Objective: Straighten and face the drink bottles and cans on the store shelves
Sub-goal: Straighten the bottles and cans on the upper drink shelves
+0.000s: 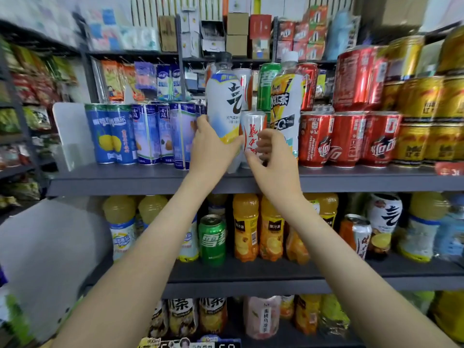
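At a grey store shelf (125, 180), the left hand (213, 146) is gripping a white bottle (224, 104); just right of it, the right hand (272, 159) is pinching a white can (253, 125).

**Background clutter in this shop**

On my feed the far left is a blurry rack of snack bags (27, 81) (greens and reds, can't read any of it). Up top sit brown cardboard boxes (237, 23), with red cartons (308, 33) just to their right. Orange hanging packets (113, 79) dangle lower down. There's a white divider panel (69, 131) standing upright on the left, and a red price tag (449, 169) at the far right.
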Demonstrator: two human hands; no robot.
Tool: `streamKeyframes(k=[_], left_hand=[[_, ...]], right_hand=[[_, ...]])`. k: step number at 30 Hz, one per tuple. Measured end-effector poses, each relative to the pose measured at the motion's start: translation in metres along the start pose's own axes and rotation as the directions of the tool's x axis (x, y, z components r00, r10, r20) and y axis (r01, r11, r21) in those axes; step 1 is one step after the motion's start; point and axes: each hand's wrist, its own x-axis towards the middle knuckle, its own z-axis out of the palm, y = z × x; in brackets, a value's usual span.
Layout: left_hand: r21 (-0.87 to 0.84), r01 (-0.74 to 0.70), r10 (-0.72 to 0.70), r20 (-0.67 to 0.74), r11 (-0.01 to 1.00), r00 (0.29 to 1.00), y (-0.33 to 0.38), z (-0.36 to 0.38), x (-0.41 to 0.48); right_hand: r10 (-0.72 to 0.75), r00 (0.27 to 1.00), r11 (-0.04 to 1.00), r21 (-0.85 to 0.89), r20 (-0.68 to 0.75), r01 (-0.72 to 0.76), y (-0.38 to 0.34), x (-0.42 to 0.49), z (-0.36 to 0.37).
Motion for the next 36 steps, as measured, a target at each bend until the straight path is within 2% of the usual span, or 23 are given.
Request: streamKeyframes(k=[3, 8, 11, 13, 16, 21, 24, 28, 31, 36], left_hand=[[-0.008, 0.047, -0.047, -0.019, 0.999, 0.999, 0.003, 0.001, 0.001], [-0.121, -0.105, 0.094, -0.089, 0.987, 0.992, 0.011, -0.015, -0.040], [-0.225, -0.187, 0.183, -0.039, 0.956, 0.982, 0.020, -0.026, -0.079], [-0.252, -0.188, 0.201, 0.025, 0.949, 0.979, 0.020, -0.027, -0.105], [-0.304, -0.139, 0.184, 0.126, 0.942, 0.975, 0.007, -0.019, -0.140], [-0.227, 0.005, 0.071, 0.325, 0.974, 0.943, -0.027, 0.009, -0.189], [-0.185, 0.053, 0.033, 0.431, 0.981, 0.902, -0.042, 0.028, -0.218], [-0.185, 0.154, -0.021, 0.575, 0.971, 0.818, -0.051, 0.055, -0.249], [-0.128, 0.147, -0.027, 0.657, 0.981, 0.753, -0.046, 0.079, -0.267], [0.009, 0.072, -0.053, 0.762, 0.997, 0.645, -0.053, 0.119, -0.304]], right_hand=[[0.022, 1.000, 1.000, 0.021, 0.020, -0.022, -0.003, 0.008, 0.000], [0.098, 0.992, 0.975, 0.192, 0.084, -0.112, -0.013, -0.004, -0.019], [0.104, 0.981, 0.907, 0.389, 0.165, -0.161, -0.026, -0.017, -0.037], [0.047, 0.971, 0.893, 0.426, 0.234, -0.146, -0.029, -0.028, -0.049], [0.075, 0.942, 0.912, 0.359, 0.327, -0.198, -0.020, -0.054, -0.063], [0.299, 0.869, 0.907, 0.166, 0.394, -0.388, 0.016, -0.110, -0.073], [0.421, 0.830, 0.881, 0.051, 0.366, -0.470, 0.039, -0.145, -0.079], [0.535, 0.784, 0.824, 0.011, 0.314, -0.567, 0.062, -0.185, -0.094], [0.610, 0.752, 0.772, 0.027, 0.250, -0.635, 0.080, -0.210, -0.112], [0.683, 0.692, 0.709, 0.016, 0.236, -0.705, 0.119, -0.247, -0.155]])
